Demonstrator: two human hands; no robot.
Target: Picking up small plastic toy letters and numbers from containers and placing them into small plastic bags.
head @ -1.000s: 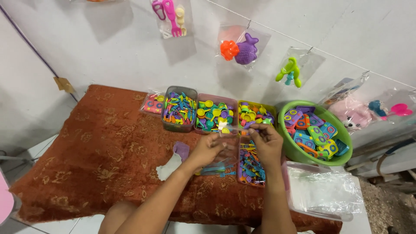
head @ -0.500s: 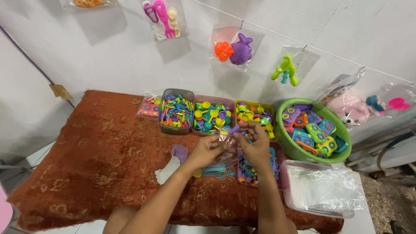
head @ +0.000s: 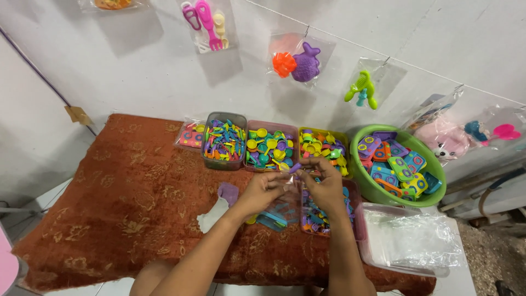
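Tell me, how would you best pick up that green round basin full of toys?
Probably by the rim of the green basin, one hand on each side, coming from above. It is wide, round and heaped with flat toy pieces, so one-sided lifting could tip it.

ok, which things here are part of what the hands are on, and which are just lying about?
In use:
left hand
right hand
clear bag held between them
purple piece at the fingertips
toy bins
green basin

Lying about:
bagged toys on the wall
white scrap
bag stack

Bright, even light from above; soft shadows under hanging bags; edges perhaps slightly warped.
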